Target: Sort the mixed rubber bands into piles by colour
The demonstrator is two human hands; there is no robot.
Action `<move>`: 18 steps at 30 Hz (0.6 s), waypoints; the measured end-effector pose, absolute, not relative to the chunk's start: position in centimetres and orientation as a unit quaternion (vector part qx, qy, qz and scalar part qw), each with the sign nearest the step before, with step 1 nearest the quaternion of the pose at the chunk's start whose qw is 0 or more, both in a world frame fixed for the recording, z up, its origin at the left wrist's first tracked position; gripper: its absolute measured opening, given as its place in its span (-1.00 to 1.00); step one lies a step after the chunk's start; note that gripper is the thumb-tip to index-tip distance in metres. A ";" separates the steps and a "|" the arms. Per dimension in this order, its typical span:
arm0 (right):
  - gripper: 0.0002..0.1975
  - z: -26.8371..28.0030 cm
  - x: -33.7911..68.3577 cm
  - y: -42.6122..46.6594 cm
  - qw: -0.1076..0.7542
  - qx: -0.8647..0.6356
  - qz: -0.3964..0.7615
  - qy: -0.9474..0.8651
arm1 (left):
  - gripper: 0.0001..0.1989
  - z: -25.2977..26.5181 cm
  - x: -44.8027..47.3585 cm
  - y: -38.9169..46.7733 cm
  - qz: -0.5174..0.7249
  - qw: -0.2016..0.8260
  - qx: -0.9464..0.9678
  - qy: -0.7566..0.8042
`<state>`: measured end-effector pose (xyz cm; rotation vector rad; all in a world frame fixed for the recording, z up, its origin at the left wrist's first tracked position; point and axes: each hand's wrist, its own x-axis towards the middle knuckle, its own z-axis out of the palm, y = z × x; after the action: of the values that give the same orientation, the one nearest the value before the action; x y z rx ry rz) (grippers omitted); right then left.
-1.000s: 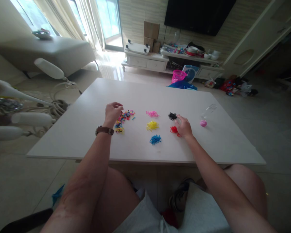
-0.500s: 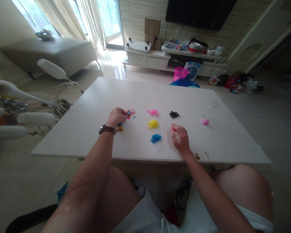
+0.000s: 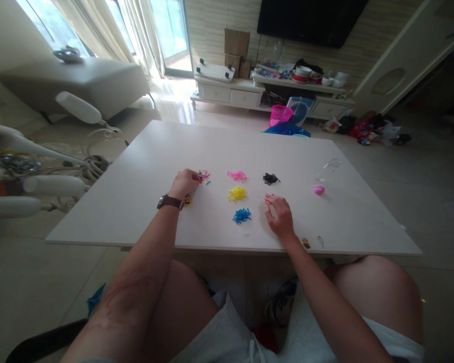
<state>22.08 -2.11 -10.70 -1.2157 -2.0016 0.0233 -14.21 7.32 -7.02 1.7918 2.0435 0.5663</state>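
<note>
At the mixed pile of small coloured strips (image 3: pixel 203 176), my left hand (image 3: pixel 184 184) has its fingers drawn together at the pile's edge; what they pinch, if anything, is hidden. More mixed pieces (image 3: pixel 188 199) show below its wrist. My right hand (image 3: pixel 280 214) rests on the table with thumb and fingers apart, curved around some red pieces (image 3: pixel 268 202) partly covered by the fingers. Between the hands lie separate heaps of thin pieces: pink (image 3: pixel 237 175), yellow (image 3: pixel 237 193) and blue (image 3: pixel 242 216). A black heap (image 3: pixel 271 179) sits just beyond my right hand.
On the right of the white table (image 3: pixel 196 146) are a clear plastic container (image 3: pixel 328 170) and a pink round object (image 3: pixel 319 189). A small yellow figure (image 3: pixel 306 243) and a clear little item (image 3: pixel 320 242) lie near the front edge.
My left hand has shifted slightly right at the mixed pile. The right-hand fingers have moved a little, covering more of the red pieces. The heaps look the same.
</note>
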 end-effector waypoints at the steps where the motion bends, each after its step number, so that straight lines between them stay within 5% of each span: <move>1: -0.73 -10.7 22.1 -2.1 0.389 -0.477 0.008 -0.788 | -0.86 -7.0 -14.2 7.3 0.198 0.181 0.631 0.728; 18: -0.79 -10.8 22.2 -2.0 0.387 -0.472 0.017 -0.792 | -0.80 -6.8 -14.1 7.3 0.198 0.179 0.650 0.712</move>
<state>22.16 -1.97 -10.77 -1.2000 -2.0153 0.0435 -14.11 7.28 -6.80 1.8368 2.0133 0.5589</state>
